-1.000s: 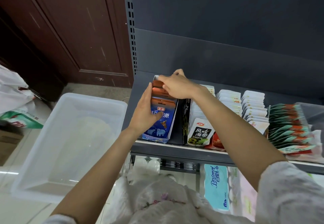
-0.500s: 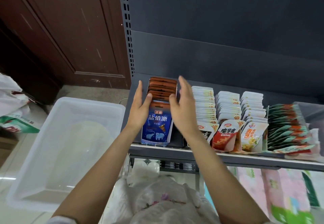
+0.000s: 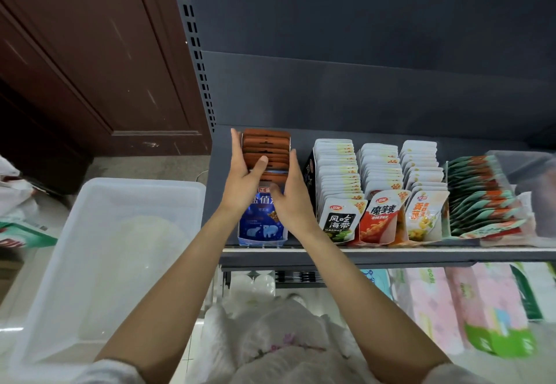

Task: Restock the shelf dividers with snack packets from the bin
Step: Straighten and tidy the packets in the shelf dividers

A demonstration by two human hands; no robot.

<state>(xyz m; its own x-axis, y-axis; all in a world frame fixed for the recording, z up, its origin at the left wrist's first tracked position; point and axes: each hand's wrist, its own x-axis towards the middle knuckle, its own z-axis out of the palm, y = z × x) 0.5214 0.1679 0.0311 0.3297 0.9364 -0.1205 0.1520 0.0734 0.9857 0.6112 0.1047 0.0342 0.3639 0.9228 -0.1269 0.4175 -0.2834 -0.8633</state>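
On the dark shelf (image 3: 391,253), the leftmost row is a line of blue snack packets (image 3: 264,227) with brown top edges, standing upright. My left hand (image 3: 243,179) lies flat along the row's left side, fingers straight and thumb resting across the brown tops. My right hand (image 3: 290,200) presses flat against the row's right side, fingers straight. The white translucent bin (image 3: 141,184) stands on the floor to the left of the shelf; I see no packets in it.
A black divider (image 3: 310,173) separates the blue row from three rows of white packets (image 3: 338,173) and a row of green-and-orange packets (image 3: 481,194). Soft packs (image 3: 436,308) fill the lower shelf. A brown wooden door (image 3: 90,53) is at the left.
My right hand came off the top of the row and went to its right side. Both hands now squeeze the row between them, and my left thumb moved onto the packet tops.
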